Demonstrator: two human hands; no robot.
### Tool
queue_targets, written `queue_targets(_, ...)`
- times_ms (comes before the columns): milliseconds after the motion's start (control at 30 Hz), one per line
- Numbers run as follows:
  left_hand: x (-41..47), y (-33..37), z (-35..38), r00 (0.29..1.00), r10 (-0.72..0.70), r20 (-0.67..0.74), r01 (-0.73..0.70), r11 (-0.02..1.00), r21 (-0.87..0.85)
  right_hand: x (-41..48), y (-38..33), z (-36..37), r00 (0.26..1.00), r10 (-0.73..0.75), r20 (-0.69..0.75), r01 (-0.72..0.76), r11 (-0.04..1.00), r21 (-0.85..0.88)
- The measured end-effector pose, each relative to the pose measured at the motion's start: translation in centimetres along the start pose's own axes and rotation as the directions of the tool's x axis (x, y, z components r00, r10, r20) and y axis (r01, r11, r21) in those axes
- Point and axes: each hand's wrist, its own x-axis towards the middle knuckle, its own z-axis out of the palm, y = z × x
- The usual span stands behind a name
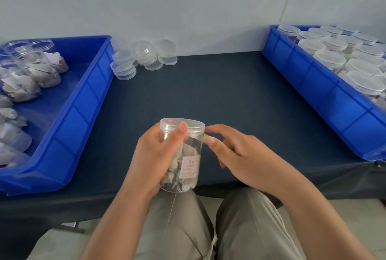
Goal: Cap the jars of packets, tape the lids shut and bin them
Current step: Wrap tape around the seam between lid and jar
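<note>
Head view: at the near table edge the left hand (pixel 154 155) grips a jar (pixel 191 163), its lid (pixel 194 123) already on. The right hand (pixel 240 155) pinches tape (pixel 205 137) at the lid's right side. Capped jars (pixel 344 59) fill the right bin (pixel 313 92). Open jars (pixel 31 71) in the left bin (pixel 83 109) and loose lids (pixel 146 57) at the far side look yet to be done.

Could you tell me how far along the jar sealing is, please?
Done: many capped jars fill the right bin. In hand: the left hand grips a capped jar while the right hand pinches tape at its lid. Left: open jars wait in the left bin, spare lids behind.
</note>
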Motion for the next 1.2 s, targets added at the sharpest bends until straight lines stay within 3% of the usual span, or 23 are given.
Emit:
queue_targets(200, 0.1, -0.4, -0.7, 0.98, -0.119, 0.158, 0.15, 0.968, -0.2, 0.5, -0.1, -2.4, 0.999, -0.052, -0.011, 0.051, 0.996, -0.071)
queue_targets(400, 0.2, -0.7, -1.0, 0.948, -0.223, 0.225, 0.303, 0.846, -0.439, 0.9, 0.3, -3.5, 0.997, -0.057, 0.058, 0.061, 0.996, -0.071)
queue_targets(567, 0.1, -0.7, -1.2, 0.873, -0.142, 0.466, 0.396, 0.765, -0.509, 1.5, 0.2, -3.1, 0.996, -0.065, 0.067, 0.07, 0.995, -0.065)
queue_targets(733, 0.6, -0.4, -0.9, 0.799, 0.017, 0.601, 0.327, 0.826, -0.459, 1.6, -0.3, -2.2, 0.991, -0.105, 0.079, 0.101, 0.993, 0.053)
queue_targets(800, 0.8, -0.1, -1.3, 0.83, 0.0, 0.558, 0.276, 0.869, -0.411, 1.6, -0.3, -1.5, 0.991, -0.122, 0.05, 0.117, 0.989, 0.091)
queue_targets(867, 0.8, 0.3, -1.7, 0.893, -0.123, 0.432, 0.256, 0.93, -0.265, 1.4, 0.0, -1.0, 0.994, -0.109, 0.008, 0.108, 0.988, 0.108)
queue_targets(967, 0.6, -0.3, -2.0, 0.949, -0.163, 0.27, 0.19, 0.979, -0.075, 1.3, 0.3, -0.5, 0.998, -0.065, -0.018, 0.067, 0.996, 0.067)
queue_targets(1067, -0.1, 0.0, -1.1, 0.953, -0.11, 0.282, 0.15, 0.981, -0.124, 1.2, 0.3, -0.4, 0.999, -0.051, -0.018, 0.052, 0.994, 0.094)
queue_targets(1200, -0.4, 0.2, -1.0, 0.988, 0.024, 0.151, -0.016, 0.998, -0.053, 0.8, 0.0, -0.1, 0.998, -0.057, -0.032, 0.06, 0.994, 0.09)
